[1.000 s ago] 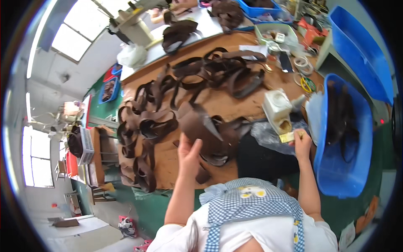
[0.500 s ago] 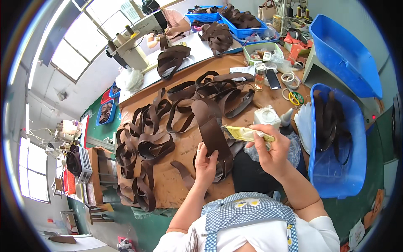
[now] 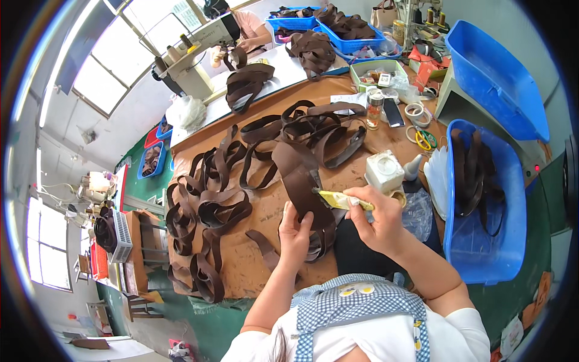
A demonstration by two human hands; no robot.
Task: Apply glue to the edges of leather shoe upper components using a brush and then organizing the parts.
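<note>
My left hand [image 3: 295, 235] pinches a dark brown strip [image 3: 295, 175] above the work surface [image 3: 242, 268], close to its near edge, while my right hand [image 3: 380, 221] grips a yellow tool [image 3: 338, 200], its tip at the strip's side (touching or just beside, I can't quite tell). Brown loops [image 3: 212, 218] crowd the surface's left edge.

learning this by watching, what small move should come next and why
Probably a light stroke of the yellow tool along the right edge of the brown strip: the right hand holds the tool with its tip at that edge or very close, and the left hand grips the strip.
</note>
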